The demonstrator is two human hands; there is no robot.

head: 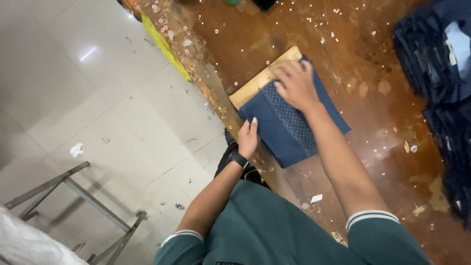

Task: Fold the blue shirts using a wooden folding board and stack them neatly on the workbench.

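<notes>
A folded dark blue cloth (279,130) with a lighter patterned band lies on a worn brown wooden table (343,44). Under its far end a tan wooden board (252,84) sticks out. My right hand (296,83) presses flat on the cloth's far end, fingers spread. My left hand (248,138) rests against the cloth's near-left edge by the table rim, fingers together and flat. A black watch sits on my left wrist.
A heap of dark blue garments (441,73) fills the table's right side. Small white and pink scraps dot the tabletop. A yellow strip (164,46) runs along the table's left edge. Below left are a pale tiled floor and a metal frame (78,196).
</notes>
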